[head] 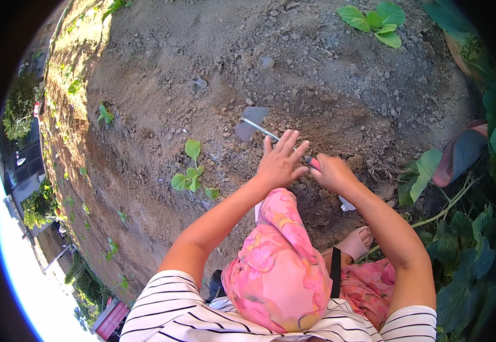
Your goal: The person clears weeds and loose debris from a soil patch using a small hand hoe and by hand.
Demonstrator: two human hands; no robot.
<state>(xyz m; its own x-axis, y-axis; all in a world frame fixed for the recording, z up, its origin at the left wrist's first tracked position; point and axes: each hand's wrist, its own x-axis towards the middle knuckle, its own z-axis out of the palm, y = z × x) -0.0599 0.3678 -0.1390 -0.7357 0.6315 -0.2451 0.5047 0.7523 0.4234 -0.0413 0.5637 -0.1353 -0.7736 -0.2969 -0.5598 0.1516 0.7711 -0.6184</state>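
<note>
My right hand (333, 171) is closed around the red and black handle of a small hand hoe (253, 121). The hoe's thin metal shank slants up and left to a flat grey blade lying on loose soil. Spread over the shank, palm down, is my left hand (279, 162); its palm is hidden, and I cannot tell if it touches the metal. A leafy seedling (191, 177) grows from the soil to the left of my left hand.
Broad-leaved vines (457, 265) and a curved reddish sheet (461, 154) lie at the right. A larger seedling (376, 22) stands at the upper right, a smaller one (105, 114) at the left. A white scrap (346, 204) lies below my right hand, near my sandalled foot (356, 243).
</note>
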